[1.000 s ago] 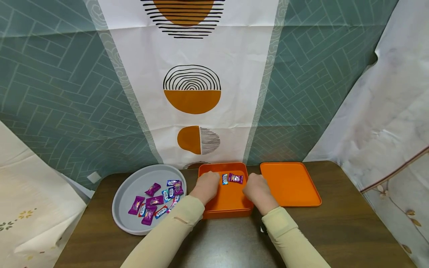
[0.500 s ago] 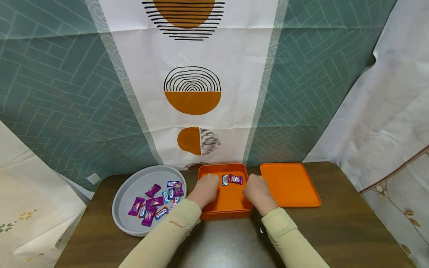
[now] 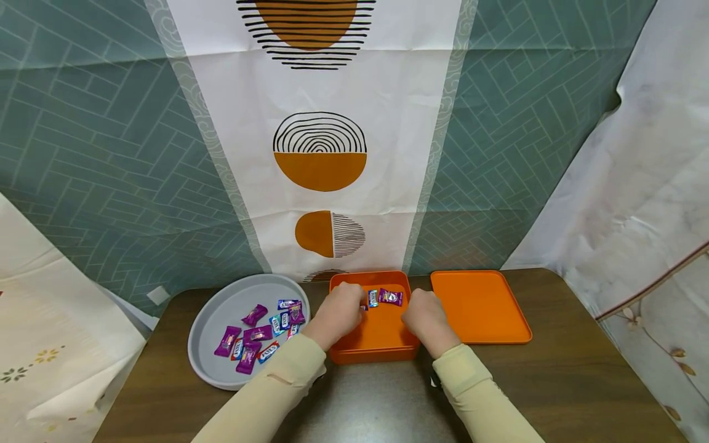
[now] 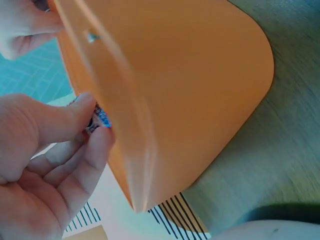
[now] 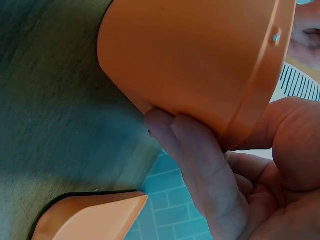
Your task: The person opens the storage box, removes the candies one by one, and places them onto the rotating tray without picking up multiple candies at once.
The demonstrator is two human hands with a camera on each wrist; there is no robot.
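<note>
My left hand (image 3: 339, 312) is over the left side of an orange box (image 3: 379, 335). Between its thumb and fingertips it pinches a small wrapped candy (image 4: 101, 117), with blue and white showing at the box's rim in the left wrist view. My right hand (image 3: 428, 317) grips the box's right wall, its fingers (image 5: 200, 155) outside against the wall and the thumb over the rim. Inside the box, toward the back, lie a light-blue wrapped candy (image 3: 373, 299) and a purple wrapped candy (image 3: 391, 298), side by side.
A round grey tray (image 3: 207, 344) on the left holds several purple, blue and red-and-white wrapped candies (image 3: 257, 333). To the right of the box lies a flat orange lid (image 3: 479, 307). All stand on a dark wooden table (image 3: 576, 375) before a patterned cloth.
My left hand has turned and lifted slightly, so a bit of the blue candy now shows at its fingertips in the head view. The right hand has stayed at the box's wall.
</note>
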